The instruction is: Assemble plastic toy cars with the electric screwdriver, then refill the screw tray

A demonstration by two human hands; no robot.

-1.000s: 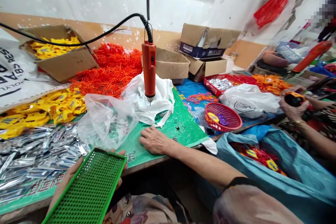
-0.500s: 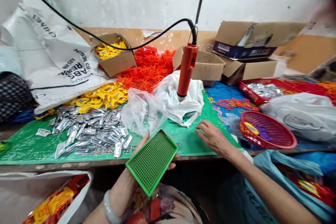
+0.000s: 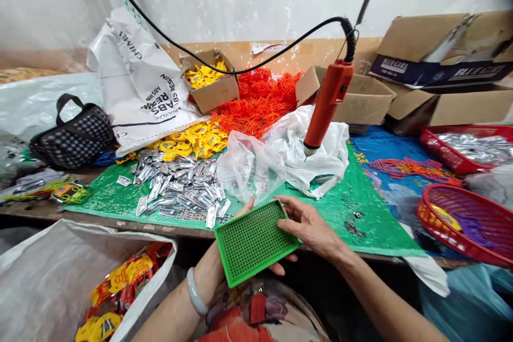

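A shallow green plastic tray [image 3: 256, 243] with a grid of small holes is tilted towards me above my lap. My left hand [image 3: 240, 224] holds it from beneath, with the thumb at the far left edge and fingertips showing past the near right edge. Over its far right corner, my right hand [image 3: 310, 227] is closed, thumb inside and fingers along the rim. Whether anything small is between those fingers is hidden. Small dark bits of hardware [image 3: 355, 224] lie on the green sheet [image 3: 385, 235] right of this hand.
An orange electric screwdriver [image 3: 328, 104] hangs over crumpled plastic bags [image 3: 252, 165]. Silver packets [image 3: 180, 187], yellow plastic parts [image 3: 196, 141] and orange-red strands [image 3: 264, 99] cover the table's left and back. A red basket [image 3: 465, 224] stands right; an open white sack [image 3: 52, 278] is lower left.
My view has swung left. The right hand has come off the tabletop area onto the tray's far right corner. The left hand still holds the tray, now turned more sideways.
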